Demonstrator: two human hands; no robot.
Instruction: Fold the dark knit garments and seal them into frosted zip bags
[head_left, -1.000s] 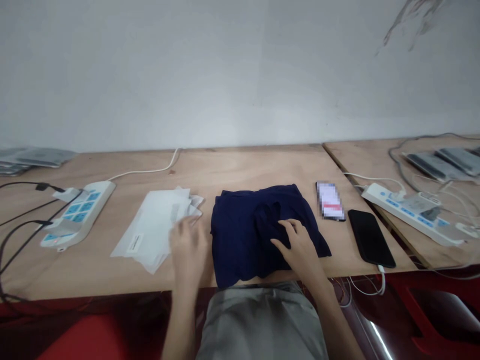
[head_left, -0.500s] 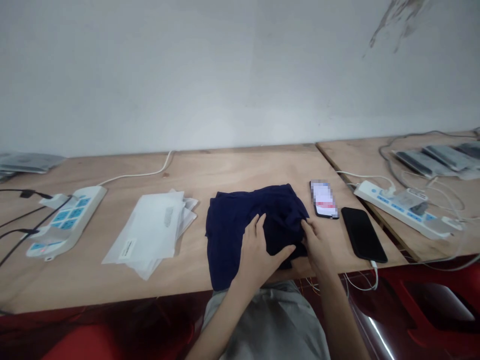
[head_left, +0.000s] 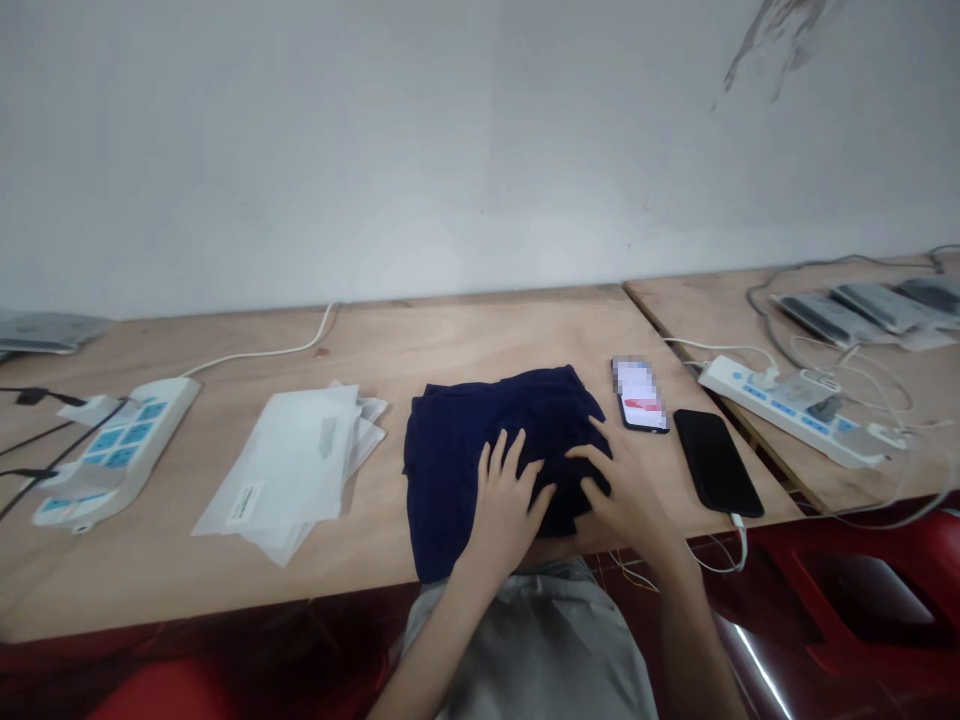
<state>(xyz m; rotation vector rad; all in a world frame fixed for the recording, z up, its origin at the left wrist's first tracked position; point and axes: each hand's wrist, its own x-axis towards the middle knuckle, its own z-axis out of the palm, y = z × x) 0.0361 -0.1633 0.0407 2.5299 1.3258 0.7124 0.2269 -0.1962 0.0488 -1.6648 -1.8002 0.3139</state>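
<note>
A dark navy garment point(head_left: 450, 450) lies folded at the front edge of the wooden table, and one lower corner reaches over the edge. Its exact kind I cannot tell. My left hand point(head_left: 506, 505) rests on the middle of the cloth with its fingers spread. On the right part of the cloth lies my right hand point(head_left: 619, 485), fingers apart and slightly bent, the tips touching the fabric. Left of the garment sits a small stack of frosted plastic bags point(head_left: 289, 455), the top one bearing a white label.
Right of the garment lie a lit phone point(head_left: 640, 395) and a dark phone point(head_left: 718, 462) with a white cable. Power strips stand at left point(head_left: 124, 450) and right point(head_left: 787, 410). Bagged dark packs point(head_left: 870, 310) lie at the far right. A red stool point(head_left: 885, 590) is below.
My right hand has let go of the garment's right edge and spread its fingers over the cloth. The fabric there looks flatter. My left hand stays on the cloth.
</note>
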